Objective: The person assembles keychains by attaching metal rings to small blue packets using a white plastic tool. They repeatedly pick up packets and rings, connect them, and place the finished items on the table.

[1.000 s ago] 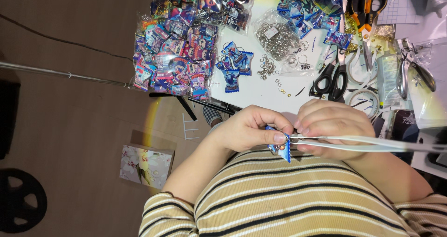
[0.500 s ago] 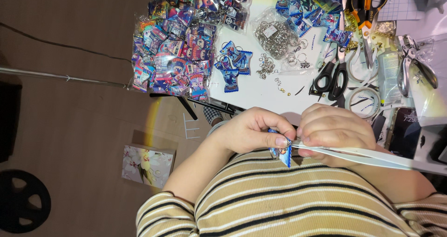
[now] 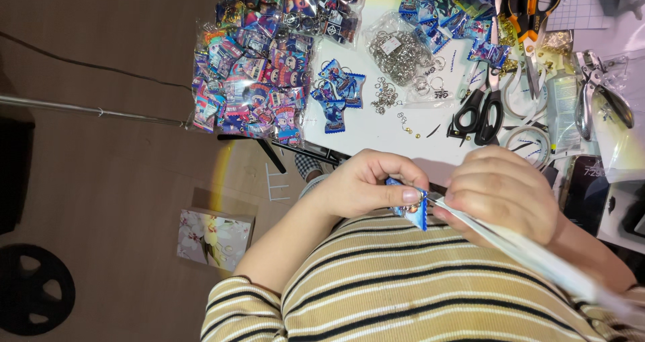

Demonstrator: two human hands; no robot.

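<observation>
My left hand (image 3: 359, 184) pinches a small blue packet-shaped charm (image 3: 411, 211) between thumb and fingers, just above my striped shirt. My right hand (image 3: 504, 194) is closed around a long white-handled tool (image 3: 537, 254) whose tip meets the charm's top edge by my left thumb. The tool's handles run off to the lower right, blurred. Both hands sit close together at the near edge of the white table (image 3: 376, 130). Whether a ring hangs on the charm is too small to tell.
On the table lie clear bags of colourful charms (image 3: 248, 87), a few loose blue charms (image 3: 336, 93), a bag of metal rings (image 3: 400, 50), black scissors (image 3: 478, 110), orange-handled scissors (image 3: 531, 13) and metal pliers (image 3: 598, 90). A floral box (image 3: 213, 238) lies on the brown floor.
My hands stayed together on the charm. The white tool swung from pointing straight right to slanting down toward the lower right.
</observation>
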